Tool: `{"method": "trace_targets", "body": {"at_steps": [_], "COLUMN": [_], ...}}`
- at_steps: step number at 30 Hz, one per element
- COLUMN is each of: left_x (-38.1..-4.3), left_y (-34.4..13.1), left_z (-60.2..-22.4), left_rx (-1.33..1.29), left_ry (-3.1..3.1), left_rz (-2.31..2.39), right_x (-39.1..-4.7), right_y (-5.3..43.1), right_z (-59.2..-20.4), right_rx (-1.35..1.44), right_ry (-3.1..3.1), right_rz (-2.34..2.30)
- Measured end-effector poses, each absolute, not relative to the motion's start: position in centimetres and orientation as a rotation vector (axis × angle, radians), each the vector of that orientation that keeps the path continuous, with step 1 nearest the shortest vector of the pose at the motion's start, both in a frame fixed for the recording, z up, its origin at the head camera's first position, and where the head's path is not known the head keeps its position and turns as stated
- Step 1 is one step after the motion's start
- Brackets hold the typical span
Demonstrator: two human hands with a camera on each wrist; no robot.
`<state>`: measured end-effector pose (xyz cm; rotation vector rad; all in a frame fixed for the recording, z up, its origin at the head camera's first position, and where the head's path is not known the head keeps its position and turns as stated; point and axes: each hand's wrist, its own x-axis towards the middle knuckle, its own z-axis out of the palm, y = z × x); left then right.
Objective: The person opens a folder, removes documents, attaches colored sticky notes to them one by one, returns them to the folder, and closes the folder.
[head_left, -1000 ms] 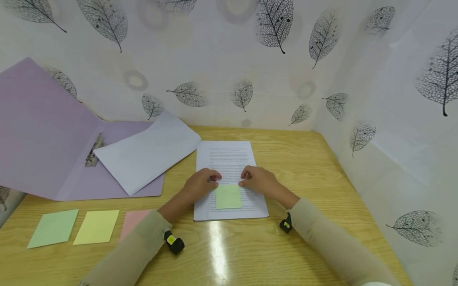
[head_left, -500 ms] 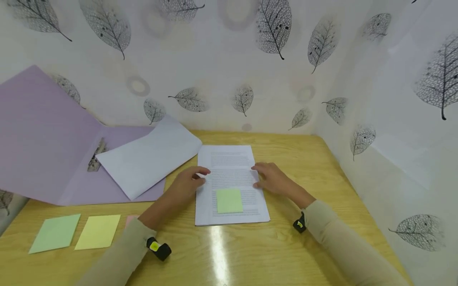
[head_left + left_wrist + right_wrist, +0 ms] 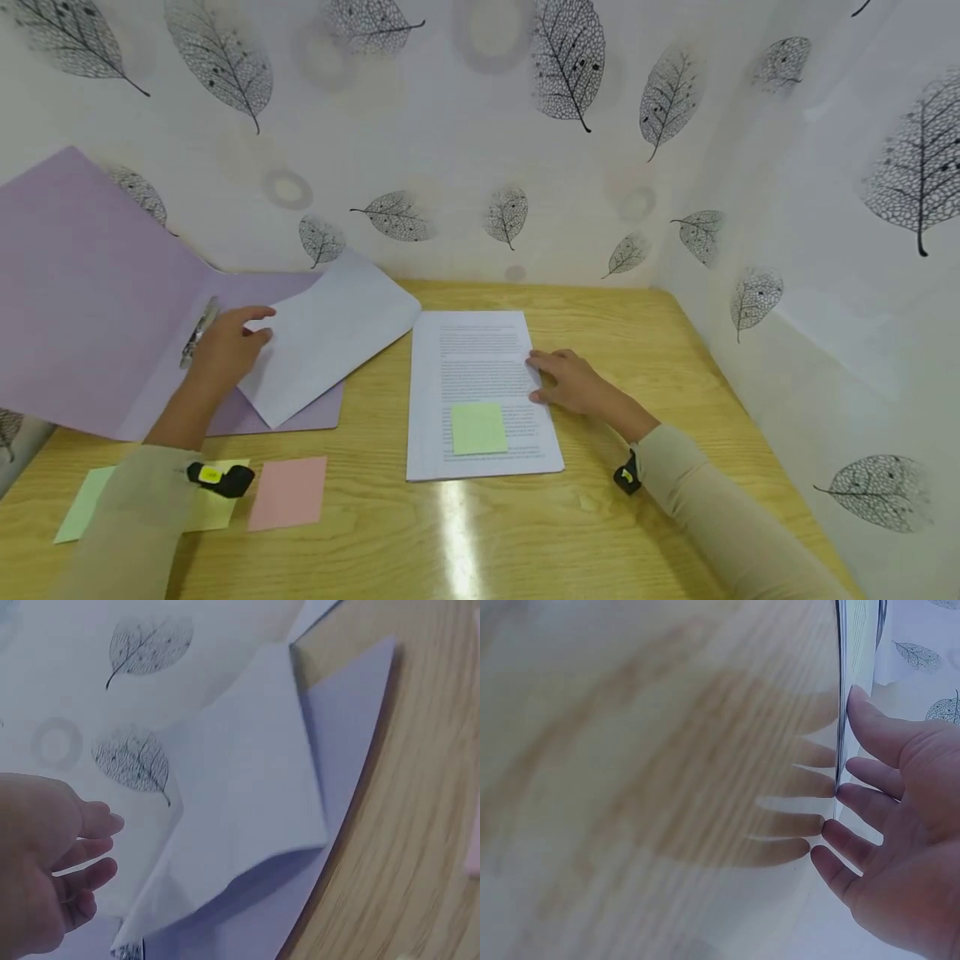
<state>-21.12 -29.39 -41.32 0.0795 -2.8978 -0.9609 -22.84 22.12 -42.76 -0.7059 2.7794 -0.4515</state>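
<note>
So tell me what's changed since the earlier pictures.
The left hand moved left from the white printed paper stack to the open purple folder, uncovering the square pink paper note; the right hand shifted right to the stack's edge. The square pale-green paper note stayed on the stack.

Leaf-patterned pale walls (image 3: 442, 125), glossy wooden table (image 3: 630, 333), light reflection (image 3: 459, 537)

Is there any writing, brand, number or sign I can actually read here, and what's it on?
No text can be read.
Printed page: lines of print, too small to read.
Black left wrist device: yellow patch, any marks too small to read.
Black right wrist device: same.
Pale green note on the page, pink note, purple folder: no writing visible.
</note>
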Motion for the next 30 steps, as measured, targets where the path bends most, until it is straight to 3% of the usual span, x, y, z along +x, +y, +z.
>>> {"method": "trace_targets", "body": {"at_steps": [10,30], "left_x": [-21.0,-21.5], "left_y": [-35.7,-35.8], "left_z": [-41.5,-42.1], "left_rx": [0.333,0.328], "left_ry": [-2.931,-3.032], "left_rz": [-0.972,-0.81], "right_x": [-23.1,-23.2], "right_y": [22.3,22.5], "right_z": [-43.0,-43.6], "right_rx": [-0.706,-0.708], "right_ry": [2.76,2.772], "right_rz": [-0.48,-0.467]}}
